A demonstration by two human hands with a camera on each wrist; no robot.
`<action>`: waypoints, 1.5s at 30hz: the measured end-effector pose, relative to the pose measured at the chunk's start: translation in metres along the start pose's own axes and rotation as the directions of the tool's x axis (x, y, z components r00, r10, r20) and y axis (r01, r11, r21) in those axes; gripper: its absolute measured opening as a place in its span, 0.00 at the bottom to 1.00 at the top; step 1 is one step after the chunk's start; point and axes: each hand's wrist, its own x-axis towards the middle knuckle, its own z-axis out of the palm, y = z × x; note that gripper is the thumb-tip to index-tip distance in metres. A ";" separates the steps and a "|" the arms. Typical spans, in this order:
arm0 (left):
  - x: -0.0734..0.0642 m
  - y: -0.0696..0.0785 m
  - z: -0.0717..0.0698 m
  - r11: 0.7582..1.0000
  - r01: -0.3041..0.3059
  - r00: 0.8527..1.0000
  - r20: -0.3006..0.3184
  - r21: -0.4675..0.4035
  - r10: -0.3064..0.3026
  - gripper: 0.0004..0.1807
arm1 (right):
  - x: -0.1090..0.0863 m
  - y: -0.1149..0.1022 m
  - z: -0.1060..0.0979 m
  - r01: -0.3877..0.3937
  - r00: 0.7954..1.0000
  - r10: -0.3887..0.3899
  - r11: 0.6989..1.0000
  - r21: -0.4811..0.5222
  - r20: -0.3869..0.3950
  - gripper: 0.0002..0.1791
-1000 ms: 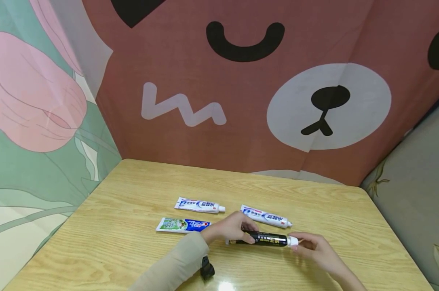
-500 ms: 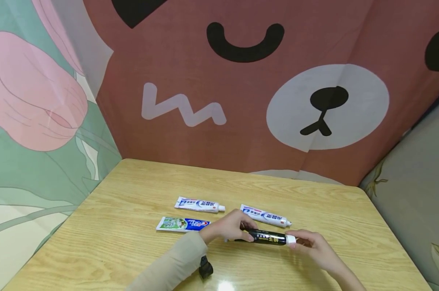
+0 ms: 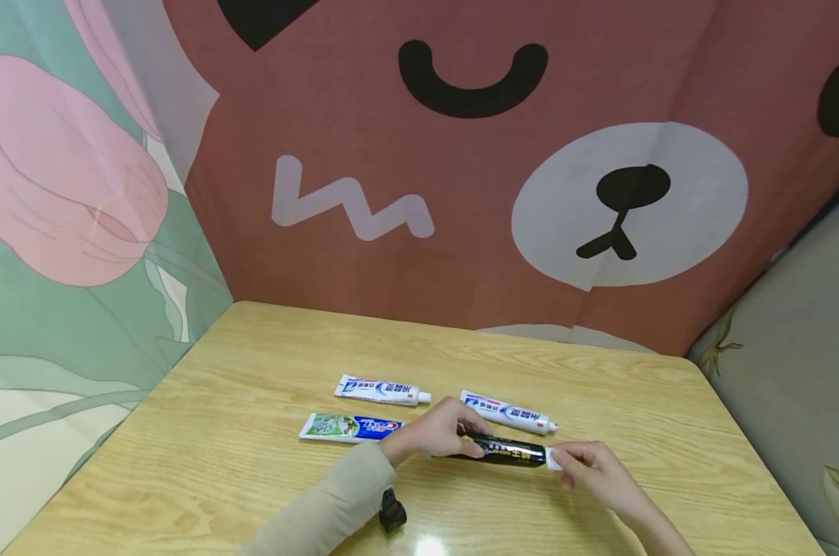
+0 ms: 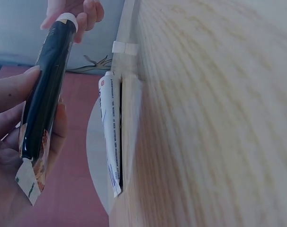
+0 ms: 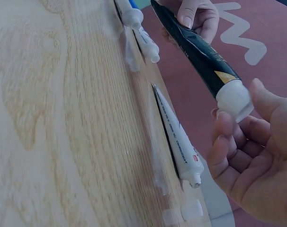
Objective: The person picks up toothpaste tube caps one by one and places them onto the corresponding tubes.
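Observation:
A black toothpaste tube (image 3: 510,451) with gold lettering is held above the table, lying nearly level across the front. My left hand (image 3: 436,429) grips its flat tail end, thumb on the near side and fingers behind. At the other end, my right hand (image 3: 600,472) pinches the white cap (image 5: 234,100) between thumb and fingers; the cap sits on the tube's mouth. Just behind lies a white and blue toothpaste tube (image 3: 508,413), its narrow nozzle bare in the right wrist view. A green and blue toothpaste tube (image 3: 350,428) is partly hidden by my left hand.
Another white toothpaste tube (image 3: 381,391) with a white cap lies farther back on the wooden table (image 3: 253,363). A black strap piece (image 3: 392,511) hangs at my left wrist. A cloth printed with a bear (image 3: 461,270) rises behind the table's back edge.
My right hand's fingers have shifted around the cap, with the thumb now on its near side. The black tube has moved very slightly left and up; the other tubes stay put.

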 end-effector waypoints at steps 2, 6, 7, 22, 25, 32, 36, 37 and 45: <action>0.000 0.000 0.000 1.000 -0.004 1.000 -0.004 -0.002 0.004 0.12 | 0.000 -0.001 0.000 -0.019 1.000 0.019 1.000 0.013 -0.001 0.14; 0.001 0.001 -0.002 1.000 -0.009 1.000 -0.012 -0.016 0.009 0.12 | 0.001 -0.004 0.000 -0.045 0.999 0.045 0.999 0.031 -0.007 0.16; 0.000 0.001 -0.002 1.000 -0.011 1.000 -0.011 -0.021 0.010 0.12 | 0.001 -0.005 0.000 -0.042 0.999 0.043 0.999 0.031 -0.008 0.16; -0.003 0.001 -0.004 0.993 0.028 0.999 -0.038 -0.117 -0.032 0.12 | 0.002 -0.010 0.000 0.087 0.996 -0.084 0.975 0.204 -0.027 0.12; -0.002 0.003 -0.004 0.992 0.028 0.998 -0.056 -0.123 -0.035 0.11 | 0.002 -0.010 0.002 0.071 0.996 -0.058 0.972 0.222 -0.062 0.11; -0.003 0.007 -0.002 0.994 0.052 0.996 -0.066 -0.093 -0.058 0.12 | 0.003 -0.013 0.009 -0.078 0.987 0.092 0.991 0.109 -0.133 0.14; -0.003 0.007 -0.002 0.995 0.050 0.997 -0.058 -0.085 -0.056 0.12 | 0.003 -0.014 0.009 -0.157 0.976 0.162 0.987 0.046 -0.147 0.18; -0.003 0.007 -0.003 0.995 0.048 0.997 -0.056 -0.087 -0.053 0.12 | 0.003 -0.015 0.008 -0.157 0.977 0.161 0.987 0.039 -0.143 0.17; -0.002 0.001 -0.004 0.990 0.032 0.999 -0.032 -0.134 -0.037 0.12 | 0.000 -0.014 -0.001 0.034 0.996 -0.030 0.998 0.044 -0.079 0.17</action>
